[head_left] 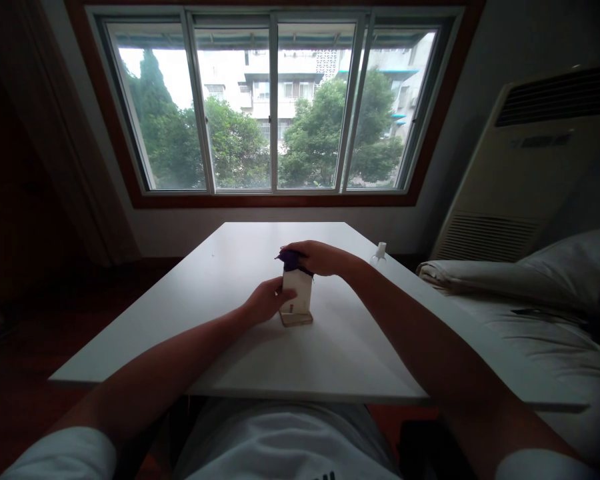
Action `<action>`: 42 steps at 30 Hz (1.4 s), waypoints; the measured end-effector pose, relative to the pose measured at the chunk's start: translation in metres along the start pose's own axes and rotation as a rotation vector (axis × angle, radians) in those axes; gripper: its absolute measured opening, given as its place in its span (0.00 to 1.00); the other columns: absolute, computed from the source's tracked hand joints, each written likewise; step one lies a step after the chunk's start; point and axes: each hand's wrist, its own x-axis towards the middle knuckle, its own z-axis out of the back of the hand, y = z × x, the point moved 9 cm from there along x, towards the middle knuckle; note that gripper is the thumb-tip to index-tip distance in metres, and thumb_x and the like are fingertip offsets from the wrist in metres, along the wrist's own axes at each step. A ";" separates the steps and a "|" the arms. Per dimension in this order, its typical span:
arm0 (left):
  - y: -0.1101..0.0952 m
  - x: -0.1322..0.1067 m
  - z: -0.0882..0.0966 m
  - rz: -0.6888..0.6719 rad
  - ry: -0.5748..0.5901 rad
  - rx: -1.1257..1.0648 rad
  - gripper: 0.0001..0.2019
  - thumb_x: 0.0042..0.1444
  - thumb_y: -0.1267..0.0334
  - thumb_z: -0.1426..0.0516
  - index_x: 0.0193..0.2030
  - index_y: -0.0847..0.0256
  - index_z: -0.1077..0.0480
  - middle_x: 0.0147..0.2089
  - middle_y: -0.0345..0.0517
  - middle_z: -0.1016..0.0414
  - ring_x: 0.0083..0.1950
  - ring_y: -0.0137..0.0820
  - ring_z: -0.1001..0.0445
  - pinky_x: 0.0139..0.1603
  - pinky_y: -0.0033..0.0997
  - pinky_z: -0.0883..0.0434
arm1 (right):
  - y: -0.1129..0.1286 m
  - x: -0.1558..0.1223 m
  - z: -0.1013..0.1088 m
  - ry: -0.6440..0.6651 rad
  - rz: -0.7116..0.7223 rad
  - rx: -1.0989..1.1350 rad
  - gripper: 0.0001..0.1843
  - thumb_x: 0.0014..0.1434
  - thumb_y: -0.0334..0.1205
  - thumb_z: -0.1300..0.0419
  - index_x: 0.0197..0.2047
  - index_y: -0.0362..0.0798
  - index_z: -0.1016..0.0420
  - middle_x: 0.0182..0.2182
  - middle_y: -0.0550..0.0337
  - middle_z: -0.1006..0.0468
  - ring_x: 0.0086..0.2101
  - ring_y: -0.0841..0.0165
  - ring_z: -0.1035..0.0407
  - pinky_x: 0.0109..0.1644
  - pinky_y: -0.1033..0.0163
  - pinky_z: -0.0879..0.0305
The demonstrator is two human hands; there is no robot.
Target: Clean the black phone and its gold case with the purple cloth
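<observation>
A small upright white stand [300,297] with a brownish-edged base rests on the white table [155,327]; its exact kind cannot be made out. My left hand [266,300] is closed around its left side, the thumb lying across the front. Over the top of the stand, my right hand [320,259] presses a dark purple cloth [292,260] with bent fingers. Part of the cloth hangs down over the upper front edge. The fingertips of my right hand are partly hidden by the cloth and the stand.
Toward the table's right edge stands a clear bottle with a white cap [381,251]. A bed or couch with a pale cover [520,313] lies to the right, below a floor-standing air conditioner [505,173]. Beyond the table's far edge is a wide window [274,120].
</observation>
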 end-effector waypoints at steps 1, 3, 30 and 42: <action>0.000 0.000 0.000 0.002 -0.002 0.007 0.19 0.61 0.53 0.43 0.53 0.63 0.26 0.47 0.48 0.21 0.46 0.40 0.25 0.44 0.35 0.29 | 0.000 -0.001 0.000 0.013 0.007 0.002 0.28 0.57 0.25 0.45 0.58 0.54 0.26 0.52 0.61 0.21 0.46 0.65 0.28 0.46 0.66 0.35; 0.001 0.000 0.001 0.007 -0.011 0.027 0.18 0.61 0.53 0.43 0.51 0.63 0.26 0.46 0.48 0.21 0.45 0.40 0.25 0.44 0.35 0.29 | 0.000 -0.001 0.001 0.022 0.000 -0.019 0.26 0.56 0.29 0.41 0.57 0.53 0.26 0.50 0.59 0.21 0.45 0.65 0.28 0.44 0.66 0.35; -0.001 0.000 0.002 -0.011 -0.005 0.037 0.19 0.61 0.54 0.43 0.53 0.64 0.26 0.48 0.49 0.21 0.46 0.40 0.25 0.45 0.35 0.29 | -0.013 0.002 0.001 -0.019 -0.083 0.157 0.31 0.55 0.23 0.47 0.58 0.52 0.23 0.49 0.59 0.20 0.43 0.65 0.27 0.44 0.66 0.31; -0.010 -0.005 0.003 -0.042 -0.027 0.082 0.20 0.60 0.49 0.43 0.49 0.63 0.24 0.43 0.47 0.21 0.42 0.37 0.25 0.43 0.34 0.29 | 0.006 -0.004 0.004 0.019 -0.013 0.001 0.19 0.52 0.37 0.35 0.49 0.47 0.24 0.41 0.57 0.21 0.37 0.67 0.30 0.37 0.67 0.37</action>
